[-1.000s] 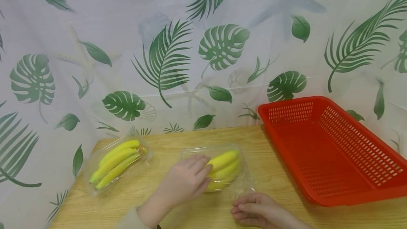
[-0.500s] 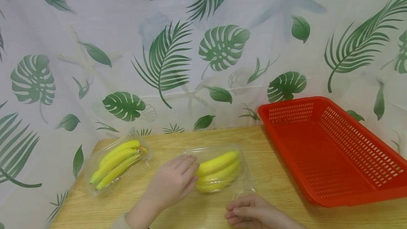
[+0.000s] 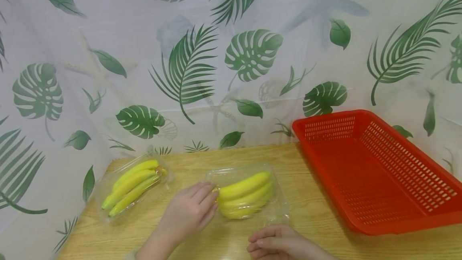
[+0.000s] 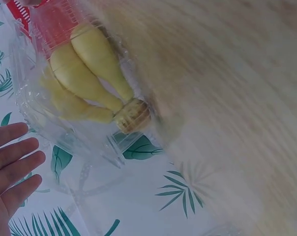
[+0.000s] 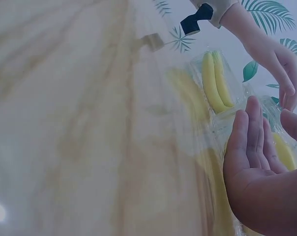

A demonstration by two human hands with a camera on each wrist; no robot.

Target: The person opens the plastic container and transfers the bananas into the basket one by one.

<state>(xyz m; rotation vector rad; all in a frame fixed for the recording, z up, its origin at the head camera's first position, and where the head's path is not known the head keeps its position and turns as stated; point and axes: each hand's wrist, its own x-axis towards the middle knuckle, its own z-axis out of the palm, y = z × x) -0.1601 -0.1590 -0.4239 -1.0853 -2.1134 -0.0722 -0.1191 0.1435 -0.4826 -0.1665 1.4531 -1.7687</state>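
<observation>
A clear plastic clamshell box [image 3: 278, 200] holding a bunch of yellow bananas [image 3: 245, 196] lies shut in the middle of the table. My left hand [image 3: 187, 210] is by its left end; in the left wrist view the fingers [image 4: 18, 160] are spread and nothing is in them. Whether they touch the box cannot be told. My right hand [image 3: 278, 243] is at the box's near right edge. Its fingers look straight in the right wrist view, with the palm [image 5: 259, 191] bare. Another clear box with bananas [image 3: 130, 181] lies to the left.
A red plastic basket [image 3: 368, 175] with slotted sides stands at the right of the wooden table [image 3: 187, 161]. Behind the table hangs a white cloth [image 3: 216, 131] printed with green leaves.
My left hand has drawn back leftward over the middle box, uncovering more of the bananas. The right hand has shifted slightly left and nearer. The boxes and basket stay put.
</observation>
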